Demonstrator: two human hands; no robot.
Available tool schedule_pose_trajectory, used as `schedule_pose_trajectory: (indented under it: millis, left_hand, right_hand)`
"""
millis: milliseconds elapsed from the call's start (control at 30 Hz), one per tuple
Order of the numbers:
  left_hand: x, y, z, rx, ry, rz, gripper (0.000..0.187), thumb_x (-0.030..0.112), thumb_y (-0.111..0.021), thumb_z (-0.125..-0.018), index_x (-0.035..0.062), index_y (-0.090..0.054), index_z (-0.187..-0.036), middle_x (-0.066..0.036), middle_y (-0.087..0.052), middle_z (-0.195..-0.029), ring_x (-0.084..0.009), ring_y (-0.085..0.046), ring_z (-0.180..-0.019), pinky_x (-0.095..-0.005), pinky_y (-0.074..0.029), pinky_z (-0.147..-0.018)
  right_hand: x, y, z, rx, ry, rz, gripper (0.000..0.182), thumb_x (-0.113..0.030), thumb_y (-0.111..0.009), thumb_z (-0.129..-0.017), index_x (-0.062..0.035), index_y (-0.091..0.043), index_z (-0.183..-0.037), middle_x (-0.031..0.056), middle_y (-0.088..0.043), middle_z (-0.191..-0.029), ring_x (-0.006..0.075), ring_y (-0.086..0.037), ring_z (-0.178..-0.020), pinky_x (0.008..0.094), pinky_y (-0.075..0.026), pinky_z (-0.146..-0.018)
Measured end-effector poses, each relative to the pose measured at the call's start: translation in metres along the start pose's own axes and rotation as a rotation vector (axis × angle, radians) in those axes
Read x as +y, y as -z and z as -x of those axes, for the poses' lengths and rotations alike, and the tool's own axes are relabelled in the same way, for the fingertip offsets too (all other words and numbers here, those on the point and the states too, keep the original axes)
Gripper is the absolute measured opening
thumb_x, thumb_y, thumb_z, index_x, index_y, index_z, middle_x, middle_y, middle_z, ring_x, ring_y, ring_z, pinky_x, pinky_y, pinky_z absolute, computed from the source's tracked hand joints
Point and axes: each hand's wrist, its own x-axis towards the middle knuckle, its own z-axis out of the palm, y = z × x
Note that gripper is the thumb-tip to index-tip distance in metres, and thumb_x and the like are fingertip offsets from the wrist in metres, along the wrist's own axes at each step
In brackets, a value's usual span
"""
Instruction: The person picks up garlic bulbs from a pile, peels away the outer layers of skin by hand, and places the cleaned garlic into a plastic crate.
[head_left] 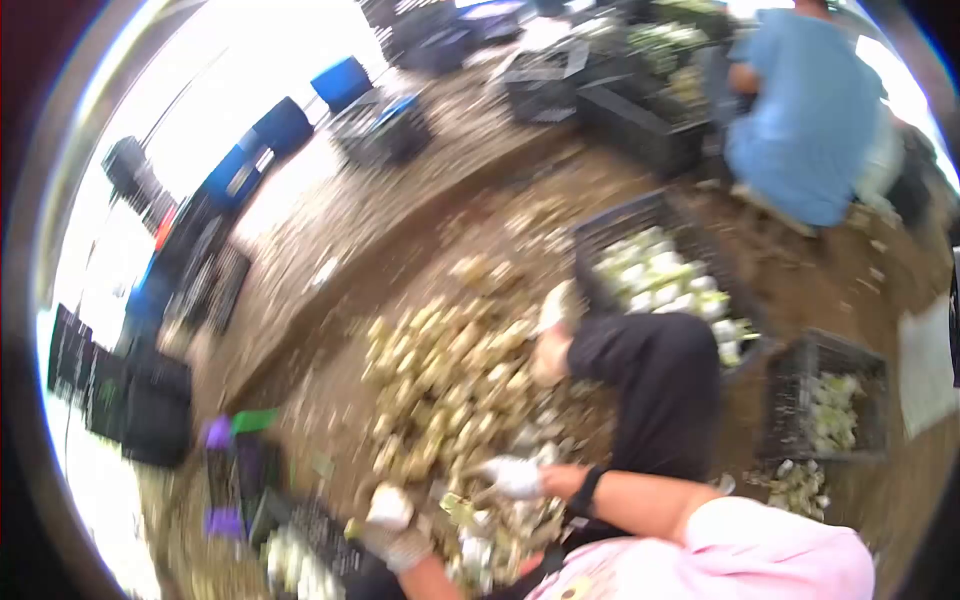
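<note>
My left hand [402, 548], in a pale glove, is at the lower middle. Its fingers are closed about a whitish, bulb-like vegetable [389, 506]. My right hand [513, 478] wears a white glove, and a dark band circles the wrist. It is over the near edge of a heap of yellowish, bulb-shaped vegetables [450, 365] on the ground. Blur smears its fingers, so I cannot tell what they hold. Below both hands lie leafy trimmings [500, 530], pale green and white.
A dark crate [612, 225] of white-green vegetables stands beyond my bent knee [660, 360]. Another crate [870, 400] is at the right. More pale vegetables [300, 562] lie at the lower left. A person in a blue shirt [805, 110] sits near stacked crates [640, 125]. A low ledge [390, 225] crosses behind the heap.
</note>
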Motion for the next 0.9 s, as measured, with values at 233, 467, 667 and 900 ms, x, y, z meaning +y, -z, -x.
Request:
schedule_pose_trajectory:
  millis: [233, 467, 667, 900]
  left_hand:
    - [-0.051, 0.050, 0.004, 0.171, 0.142, -0.437, 0.053, 0.035, -0.053, -0.085, 0.0015, -0.040, -0.123, -0.011, -0.045, -0.119, -0.0194, -0.045, -0.106, -0.0325, -0.037, -0.088]
    - [-0.014, 0.024, 0.024, -0.327, -0.721, -1.639, 0.023, 0.015, -0.069, -0.071, 0.0060, -0.061, -0.090, -0.008, -0.062, -0.087, -0.0256, -0.059, -0.080, -0.0375, -0.045, -0.075]
    - [-0.021, 0.017, 0.018, -0.476, -0.791, -1.817, 0.012, 0.005, -0.065, -0.071, 0.0047, -0.059, -0.080, -0.008, -0.061, -0.073, -0.0232, -0.058, -0.064, -0.0342, -0.047, -0.064]
    - [-0.008, 0.042, 0.007, 0.097, 0.163, -0.612, 0.007, 0.003, -0.060, -0.079, 0.0012, -0.058, -0.086, -0.004, -0.061, -0.078, -0.0086, -0.055, -0.065, -0.0213, -0.046, -0.059]
  right_hand:
    - [-0.073, 0.009, -0.021, -0.024, -0.438, -1.118, 0.049, -0.015, -0.067, -0.078, -0.0026, -0.046, -0.121, 0.0040, -0.058, -0.103, 0.0108, -0.055, -0.088, 0.0253, -0.046, -0.078]
    - [-0.068, 0.010, -0.018, 0.014, -0.453, -0.900, 0.048, -0.025, -0.072, -0.075, -0.0015, -0.049, -0.110, 0.0046, -0.057, -0.095, 0.0093, -0.054, -0.083, 0.0235, -0.049, -0.072]
    - [-0.061, 0.016, -0.010, -0.068, -0.514, -0.747, 0.046, -0.025, -0.071, -0.076, -0.0033, -0.050, -0.109, 0.0036, -0.057, -0.093, 0.0091, -0.054, -0.081, 0.0230, -0.048, -0.070]
    - [-0.069, 0.026, -0.009, -0.069, -0.372, -0.915, 0.054, -0.034, -0.069, -0.076, -0.0029, -0.048, -0.114, 0.0054, -0.058, -0.101, 0.0114, -0.054, -0.092, 0.0248, -0.046, -0.079]
